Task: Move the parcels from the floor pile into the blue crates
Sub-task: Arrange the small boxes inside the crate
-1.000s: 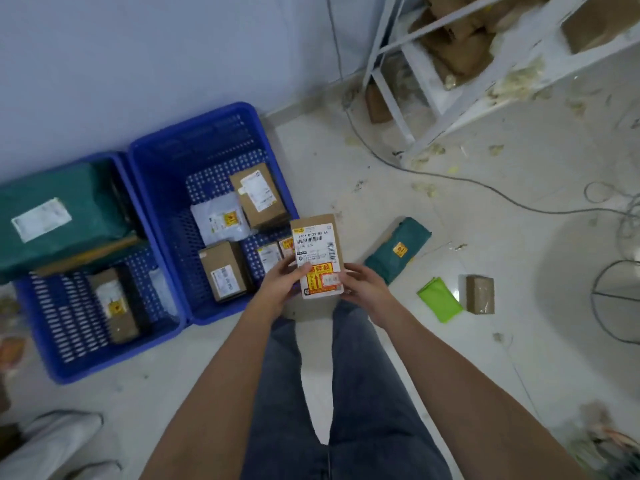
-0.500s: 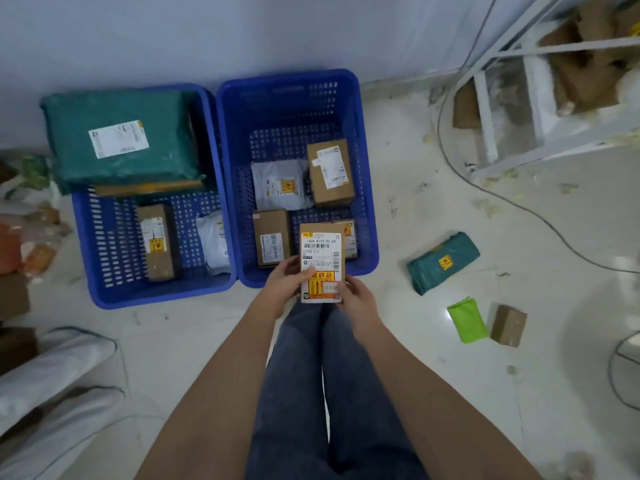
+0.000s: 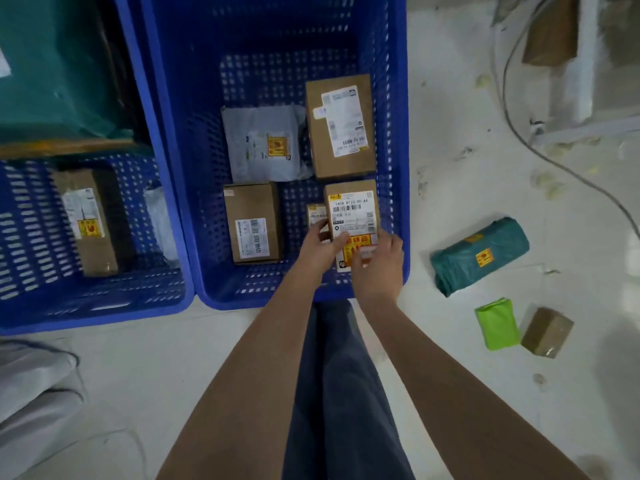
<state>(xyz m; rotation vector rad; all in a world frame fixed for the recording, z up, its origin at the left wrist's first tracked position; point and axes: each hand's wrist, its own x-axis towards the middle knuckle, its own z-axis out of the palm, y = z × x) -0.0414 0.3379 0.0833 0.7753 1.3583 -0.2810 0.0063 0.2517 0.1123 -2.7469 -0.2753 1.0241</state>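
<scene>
Placing step. You hold the box (image 3: 351, 216) low inside the right crate (image 3: 398, 168), near-right corner, over a small parcel (image 3: 316, 214). Left hand (image 3: 320, 245) and right hand (image 3: 379, 259): fingers curled, pinching its near end from either side. Whether it rests yet, cannot tell. Next, likely: set it down, let go, then reach right for the teal bag (image 3: 479, 254) on the floor (image 3: 450, 150).

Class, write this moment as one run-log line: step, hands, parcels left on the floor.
step: lowering labelled box into right blue crate | left hand: holding box | right hand: holding box | floor: teal bag, green packet, small brown box
</scene>
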